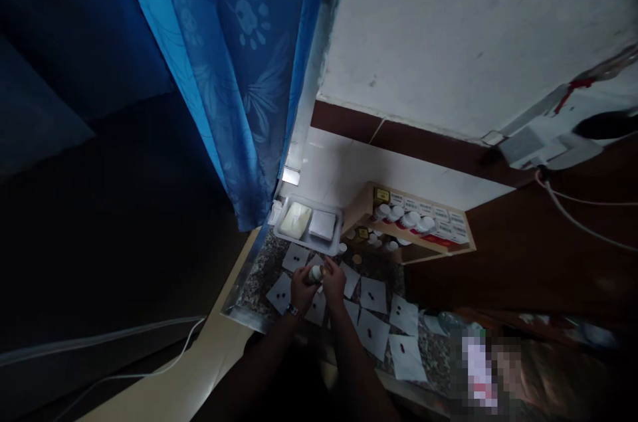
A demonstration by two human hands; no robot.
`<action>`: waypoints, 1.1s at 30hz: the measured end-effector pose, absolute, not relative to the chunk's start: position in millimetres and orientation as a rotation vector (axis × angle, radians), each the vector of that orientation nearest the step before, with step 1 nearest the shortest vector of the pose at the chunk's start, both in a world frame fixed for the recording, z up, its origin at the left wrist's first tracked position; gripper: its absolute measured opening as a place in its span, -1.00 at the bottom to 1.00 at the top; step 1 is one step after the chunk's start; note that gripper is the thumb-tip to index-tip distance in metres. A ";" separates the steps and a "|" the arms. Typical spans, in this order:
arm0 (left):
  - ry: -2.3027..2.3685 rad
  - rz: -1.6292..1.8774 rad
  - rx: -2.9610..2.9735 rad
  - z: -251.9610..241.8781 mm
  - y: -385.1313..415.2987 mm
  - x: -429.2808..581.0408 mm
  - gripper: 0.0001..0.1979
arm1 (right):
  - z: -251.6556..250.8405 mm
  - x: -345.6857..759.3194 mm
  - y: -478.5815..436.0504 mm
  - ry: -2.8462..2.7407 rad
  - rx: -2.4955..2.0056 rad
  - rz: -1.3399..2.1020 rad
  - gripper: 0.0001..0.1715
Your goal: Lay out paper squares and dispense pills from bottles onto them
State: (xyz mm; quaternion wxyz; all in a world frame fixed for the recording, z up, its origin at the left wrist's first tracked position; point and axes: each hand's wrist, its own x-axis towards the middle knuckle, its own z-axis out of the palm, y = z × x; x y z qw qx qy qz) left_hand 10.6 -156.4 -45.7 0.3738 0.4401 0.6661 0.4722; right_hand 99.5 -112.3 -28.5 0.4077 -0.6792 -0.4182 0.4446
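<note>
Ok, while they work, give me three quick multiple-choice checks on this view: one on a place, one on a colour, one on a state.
1. Where is the small white bottle?
A) Held between both hands
B) On the wooden shelf
C) In the white tray

2. What colour is the curtain?
A) Red
B) Blue
C) Green

3. How do the paper squares lie on the speckled stone counter?
A) Stacked in one pile
B) Rolled up
C) Spread out separately

1: A, the left hand and right hand both grip it.
2: B, it shows blue with a paler floral pattern.
3: C, they lie apart, several bearing small dark items.
</note>
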 end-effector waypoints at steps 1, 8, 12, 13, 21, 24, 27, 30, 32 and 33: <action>1.712 1.220 1.123 -44.1 -154.7 11.6 -0.56 | -33.3 103.4 -109.5 -0.935 -1.662 1.189 -0.49; 1.696 1.243 1.139 -39.7 -150.1 14.4 -0.56 | -41.9 116.2 -110.6 -0.537 -1.430 1.305 -0.42; 1.657 1.241 1.113 -41.7 -152.3 14.1 -0.58 | -27.4 114.7 -117.0 -0.797 -1.493 1.120 -0.47; 1.641 1.239 1.112 -40.9 -152.7 14.0 -0.58 | -22.8 113.8 -118.9 -0.923 -1.525 1.068 -0.49; 1.538 1.277 1.064 -24.2 -152.3 15.6 -0.62 | 0.4 105.6 -129.8 -1.454 -1.511 0.963 -0.46; 1.506 1.297 1.030 -25.6 -151.9 15.6 -0.61 | 2.3 104.3 -130.6 -1.421 -1.494 0.971 -0.47; 1.492 1.323 1.043 -28.7 -152.0 14.3 -0.59 | 5.3 101.7 -128.8 -1.305 -1.426 1.027 -0.48; 1.519 1.318 1.047 -30.1 -152.9 9.9 -0.57 | 10.4 99.4 -122.4 -1.029 -1.321 1.188 -0.43; 1.539 1.314 1.028 -29.9 -154.2 4.8 -0.54 | 13.7 100.1 -115.8 -0.827 -1.215 1.348 -0.38; 1.547 1.315 1.021 -29.8 -155.0 1.6 -0.52 | 14.6 101.3 -112.2 -0.749 -1.160 1.434 -0.36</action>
